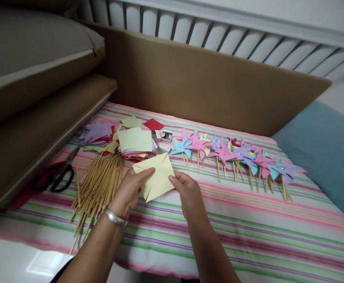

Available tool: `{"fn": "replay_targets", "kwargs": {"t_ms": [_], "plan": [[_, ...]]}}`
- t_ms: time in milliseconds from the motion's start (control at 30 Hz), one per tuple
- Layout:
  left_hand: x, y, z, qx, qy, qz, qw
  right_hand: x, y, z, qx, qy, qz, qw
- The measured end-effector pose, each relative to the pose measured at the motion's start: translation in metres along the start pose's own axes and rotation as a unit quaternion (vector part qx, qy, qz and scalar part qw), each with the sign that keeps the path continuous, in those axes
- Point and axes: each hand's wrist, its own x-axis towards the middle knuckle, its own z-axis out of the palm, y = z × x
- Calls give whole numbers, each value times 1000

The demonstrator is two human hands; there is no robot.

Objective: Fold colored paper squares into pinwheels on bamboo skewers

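Between my two hands is a pale yellow paper square (160, 177) with slits cut in from its corners. My left hand (130, 190) is closed on its left side, thumb lying on top. At the right edge, my right hand (186, 192) pinches the same square between thumb and fingers. Just beyond it lies a stack of slit paper squares (135, 140), a pale green one uppermost. A bundle of thin wooden sticks (97, 188) rests beside my left wrist. Finished paper pinwheels (225, 152) on sticks lie in a row to the right.
Black-handled scissors (64, 173) lie left of the sticks. Behind them is a pile of purple, red and yellow paper pieces (97, 133). A small metallic-looking box (166, 136) stands near the stack. Brown boards (204, 78) border the striped cloth (248, 224) at the back and left.
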Motion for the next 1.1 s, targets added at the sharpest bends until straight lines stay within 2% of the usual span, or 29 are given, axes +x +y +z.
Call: {"fn": "replay_targets", "kwargs": {"t_ms": [233, 567, 700, 867, 967, 1033, 1100], "plan": [[-1, -12, 5, 9, -17, -8, 1000, -5, -4, -10, 18, 35, -12, 999], [-8, -12, 2, 49, -51, -46, 996, -2, -5, -10, 29, 24, -3, 999], [-10, -11, 0, 55, -55, -52, 996, 0, -5, -9, 27, 59, -21, 998], [-12, -10, -3, 65, -47, -45, 996, -2, -5, -8, -23, 104, -79, 991], [-11, -12, -5, 84, -38, -28, 995, -9, -6, -5, -110, 150, -180, 966], [-10, -14, -5, 100, -37, -17, 994, -15, -8, -2, -156, 145, -249, 945], [-9, -15, -4, 122, -40, -8, 992, -21, -11, 3, -188, 107, -290, 932]]}}
